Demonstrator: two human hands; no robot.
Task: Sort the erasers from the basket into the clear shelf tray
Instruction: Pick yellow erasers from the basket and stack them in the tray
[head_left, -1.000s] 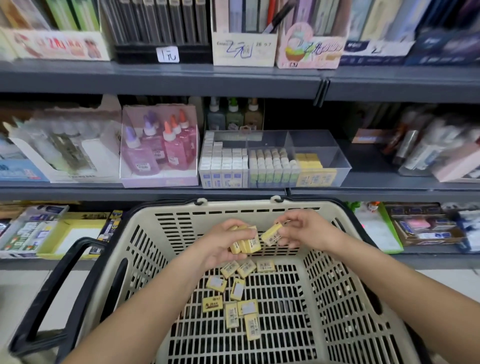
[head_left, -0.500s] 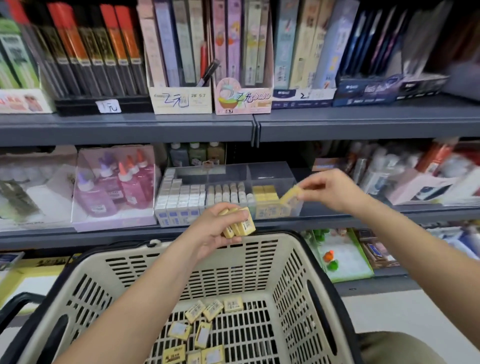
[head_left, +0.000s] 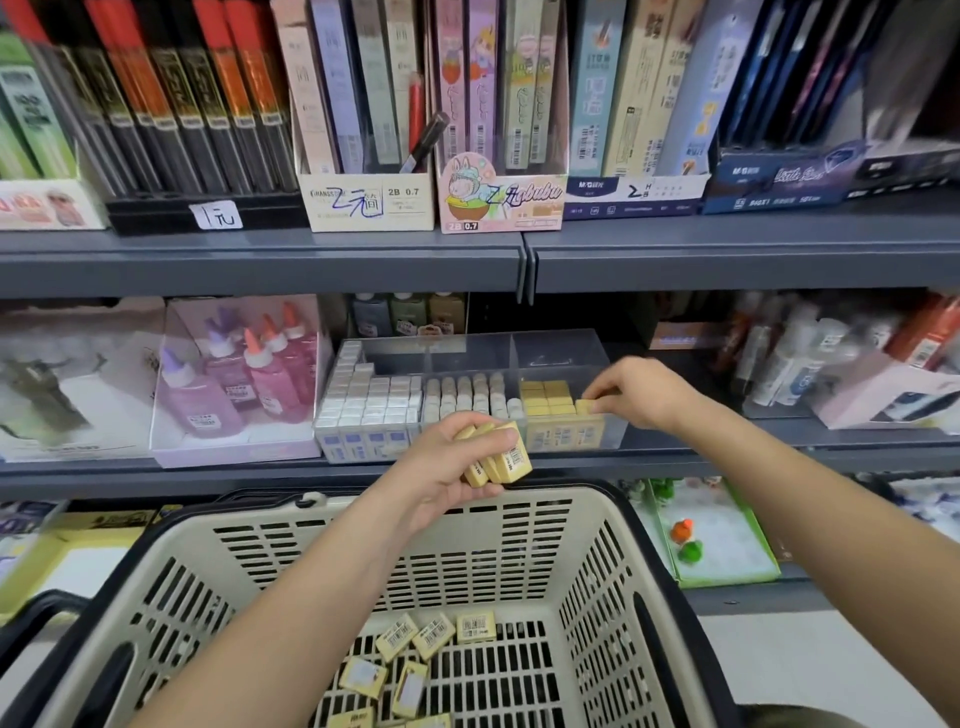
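Note:
My left hand (head_left: 447, 467) is shut on a small stack of yellow erasers (head_left: 498, 457) above the far rim of the beige basket (head_left: 597, 545). My right hand (head_left: 641, 392) pinches one yellow eraser (head_left: 584, 407) and holds it inside the right compartment of the clear shelf tray (head_left: 561, 348), against the rows of yellow erasers (head_left: 545, 397) standing there. Several loose yellow erasers (head_left: 415, 654) lie on the basket floor.
White boxed erasers (head_left: 363, 400) and grey-white ones (head_left: 467, 395) fill the tray's other compartments. Pink glue bottles (head_left: 244, 374) stand in a box to the left. Boxes of pencil leads (head_left: 374, 104) line the grey shelf (head_left: 260, 260) above. Other goods crowd the shelf at right.
My right hand carried one eraser from the basket up to the tray and now sets it among the yellow rows. My left hand rose with its stack above the basket rim.

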